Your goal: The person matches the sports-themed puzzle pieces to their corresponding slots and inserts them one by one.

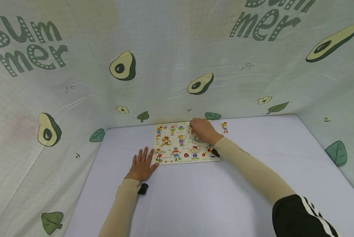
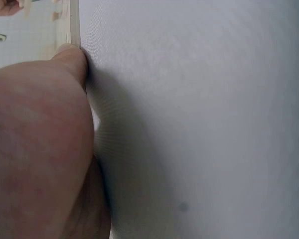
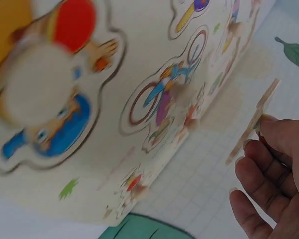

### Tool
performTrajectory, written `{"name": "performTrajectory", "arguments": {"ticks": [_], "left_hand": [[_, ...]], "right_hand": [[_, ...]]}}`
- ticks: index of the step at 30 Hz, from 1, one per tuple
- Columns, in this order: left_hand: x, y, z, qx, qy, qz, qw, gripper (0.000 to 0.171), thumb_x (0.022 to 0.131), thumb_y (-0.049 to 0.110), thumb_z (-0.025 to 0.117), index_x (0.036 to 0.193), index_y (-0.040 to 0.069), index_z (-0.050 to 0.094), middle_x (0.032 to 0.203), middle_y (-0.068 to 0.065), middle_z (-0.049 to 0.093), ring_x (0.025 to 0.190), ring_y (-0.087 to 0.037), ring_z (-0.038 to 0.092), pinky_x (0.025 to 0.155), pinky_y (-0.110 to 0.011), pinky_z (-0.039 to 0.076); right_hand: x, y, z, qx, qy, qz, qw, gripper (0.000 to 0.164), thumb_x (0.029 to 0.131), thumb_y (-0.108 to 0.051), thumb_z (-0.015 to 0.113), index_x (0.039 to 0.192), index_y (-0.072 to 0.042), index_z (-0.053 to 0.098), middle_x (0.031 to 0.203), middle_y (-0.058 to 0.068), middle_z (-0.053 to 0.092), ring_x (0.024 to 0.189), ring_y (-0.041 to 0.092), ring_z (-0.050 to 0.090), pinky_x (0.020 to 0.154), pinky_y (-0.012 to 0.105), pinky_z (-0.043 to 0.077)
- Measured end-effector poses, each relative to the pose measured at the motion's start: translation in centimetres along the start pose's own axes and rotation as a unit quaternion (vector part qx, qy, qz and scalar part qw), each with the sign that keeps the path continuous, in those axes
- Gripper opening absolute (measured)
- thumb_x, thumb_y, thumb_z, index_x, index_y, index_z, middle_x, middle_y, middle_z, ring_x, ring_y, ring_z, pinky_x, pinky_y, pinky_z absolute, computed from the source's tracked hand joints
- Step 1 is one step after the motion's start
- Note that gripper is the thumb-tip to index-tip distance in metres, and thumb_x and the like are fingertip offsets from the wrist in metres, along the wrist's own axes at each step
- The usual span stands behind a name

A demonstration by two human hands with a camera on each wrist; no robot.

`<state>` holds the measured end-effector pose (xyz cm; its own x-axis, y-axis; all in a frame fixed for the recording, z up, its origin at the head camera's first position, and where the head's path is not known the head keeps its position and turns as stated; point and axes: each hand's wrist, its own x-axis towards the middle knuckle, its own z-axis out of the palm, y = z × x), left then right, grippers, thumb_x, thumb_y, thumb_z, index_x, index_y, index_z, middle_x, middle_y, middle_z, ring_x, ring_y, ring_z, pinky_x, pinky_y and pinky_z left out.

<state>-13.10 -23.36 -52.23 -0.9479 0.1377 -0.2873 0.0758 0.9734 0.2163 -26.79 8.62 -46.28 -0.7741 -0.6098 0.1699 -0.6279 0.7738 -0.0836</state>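
Note:
A wooden puzzle board (image 1: 174,141) with sports figures and small knobs lies toward the table's back edge. My left hand (image 1: 140,165) rests on the table at its left side, fingers spread, and the thumb touches the board's front left corner. Over the board's upper right part, my right hand (image 1: 204,130) pinches a thin wooden puzzle piece (image 3: 251,122) between thumb and fingers. That piece shows edge-on in the right wrist view, raised off the board; its picture side cannot be made out. A bicycle figure (image 3: 162,94) sits in the board close to this hand.
A loose puzzle piece (image 1: 224,127) showing a figure with a red ball lies on the table just right of the board. The white table (image 1: 189,197) meets a printed cloth (image 1: 162,65) with avocados and leaves behind and at the sides.

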Motion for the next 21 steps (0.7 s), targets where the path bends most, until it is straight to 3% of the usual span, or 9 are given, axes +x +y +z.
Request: {"name": "performTrajectory", "arguments": {"ticks": [5,13,21], "left_hand": [[0.1,0.0,0.0,-0.001,-0.002,-0.002,1.0,0.079,0.111,0.051,0.046,0.171,0.01,0.015,0.176,-0.023,-0.001,0.161,-0.049,-0.002,0.128,-0.067,0.003],[0.2,-0.3,0.2,0.002,0.0,-0.002,1.0,0.08,0.11,0.049,0.048,0.171,0.01,0.015,0.177,-0.023,0.0,0.162,-0.049,-0.001,0.128,-0.066,0.004],[-0.1,0.1,-0.1,0.001,0.0,-0.004,1.0,0.08,0.11,0.048,0.049,0.17,0.009,0.016,0.176,-0.024,0.0,0.161,-0.049,-0.001,0.128,-0.067,0.003]], "right_hand": [[1.1,-0.8,0.6,-0.009,-0.006,-0.011,1.0,0.016,0.107,-0.018,0.066,0.117,-0.005,0.067,0.113,0.008,0.069,0.104,0.025,0.068,0.088,0.041,0.056],[2.5,-2.2,1.2,0.007,0.019,-0.016,1.0,0.012,0.104,-0.013,0.069,0.113,-0.004,0.07,0.109,0.009,0.072,0.1,0.026,0.071,0.084,0.041,0.058],[4.1,-3.1,2.2,-0.007,-0.005,-0.005,1.0,0.016,0.105,-0.017,0.069,0.115,-0.005,0.07,0.11,0.009,0.072,0.1,0.025,0.071,0.085,0.041,0.058]]}}
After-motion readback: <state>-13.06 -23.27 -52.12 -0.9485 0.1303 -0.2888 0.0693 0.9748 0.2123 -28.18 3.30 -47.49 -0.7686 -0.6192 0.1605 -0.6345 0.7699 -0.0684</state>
